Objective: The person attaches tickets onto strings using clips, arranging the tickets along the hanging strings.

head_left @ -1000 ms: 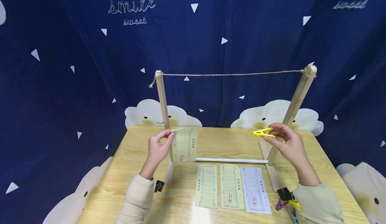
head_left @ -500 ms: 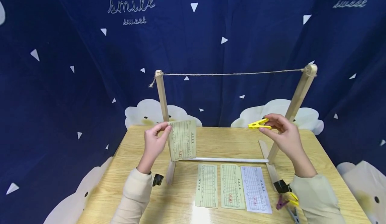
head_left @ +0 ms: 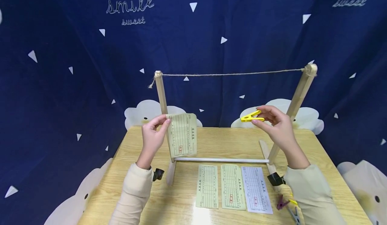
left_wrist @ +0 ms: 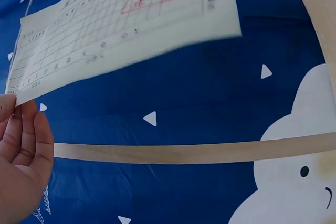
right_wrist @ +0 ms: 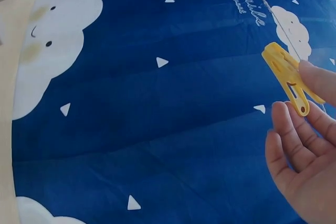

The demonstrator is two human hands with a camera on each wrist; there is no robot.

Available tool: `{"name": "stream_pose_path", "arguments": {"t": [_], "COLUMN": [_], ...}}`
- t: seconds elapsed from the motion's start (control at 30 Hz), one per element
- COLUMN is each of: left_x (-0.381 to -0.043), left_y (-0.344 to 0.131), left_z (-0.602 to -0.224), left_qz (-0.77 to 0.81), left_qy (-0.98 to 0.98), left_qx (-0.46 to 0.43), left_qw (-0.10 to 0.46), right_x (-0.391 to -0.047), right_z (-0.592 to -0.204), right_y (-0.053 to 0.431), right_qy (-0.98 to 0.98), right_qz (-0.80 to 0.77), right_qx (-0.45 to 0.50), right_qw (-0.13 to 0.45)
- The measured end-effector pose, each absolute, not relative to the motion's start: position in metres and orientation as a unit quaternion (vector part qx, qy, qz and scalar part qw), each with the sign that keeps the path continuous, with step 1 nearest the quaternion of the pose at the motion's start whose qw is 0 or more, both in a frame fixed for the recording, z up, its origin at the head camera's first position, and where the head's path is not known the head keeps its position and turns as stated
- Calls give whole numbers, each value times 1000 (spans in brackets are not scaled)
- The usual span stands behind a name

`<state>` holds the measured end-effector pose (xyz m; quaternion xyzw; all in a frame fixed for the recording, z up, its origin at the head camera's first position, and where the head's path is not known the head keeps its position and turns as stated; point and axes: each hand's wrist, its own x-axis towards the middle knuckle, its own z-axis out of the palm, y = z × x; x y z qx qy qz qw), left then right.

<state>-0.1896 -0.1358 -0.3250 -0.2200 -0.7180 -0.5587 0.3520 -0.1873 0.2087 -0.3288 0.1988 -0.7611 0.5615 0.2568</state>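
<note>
Backdrop [head_left: 193, 43]: dark blue, printed; no hazard attributed to it.

Worktop [head_left: 121, 157]: pale wood, bears the wooden frame [head_left: 300, 95]. Frame looks light on narrow feet; a sleeve snagging a post could shift or tip it.

Cord [head_left: 232, 74]: tied between the post tops. Would probably give or bounce if pushed.

Lying slips: left green slip [head_left: 207, 186], middle green slip [head_left: 233, 187], white slip [head_left: 257, 190], in a row. Middle and white lie very close; a trailing cuff might muddle them.

Held slip [head_left: 182, 136]: aloft, below the cord, overlapping the left post in view; contact cannot be told. Left hand [head_left: 153, 134] pinches it by one corner only, so it may swing, curl or crease.

Right hand [head_left: 278, 124]: pinches the yellow clip [right_wrist: 281, 62] at its handles, below the cord, nose toward the slip. Uneven squeeze could twist it free.

Purple clip [head_left: 282, 203] and grey clip [head_left: 294, 215]: near the right sleeve; a low sweep could scatter them.
</note>
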Motion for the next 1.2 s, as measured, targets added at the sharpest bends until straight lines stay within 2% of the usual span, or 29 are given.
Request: {"name": "stream_pose_path", "arguments": {"t": [0.57,0.9,1.2], "left_x": [-201,-224,-215], "left_y": [-135,-144,-139], "left_z": [-301,-303,-278], "left_qz": [-571,-574,-557], "left_qy": [-699,-687,-699], "left_qx": [-234,-239,-237], "left_qw": [363,375,381], "right_x": [-197,-202,-204], "right_z": [-302,-285,-269], "right_y": [191,184,176], "right_qy": [-733,-715,-689], "right_qz": [600,616,652], "right_qx": [207,228,235], "right_qw": [244,240,213]}}
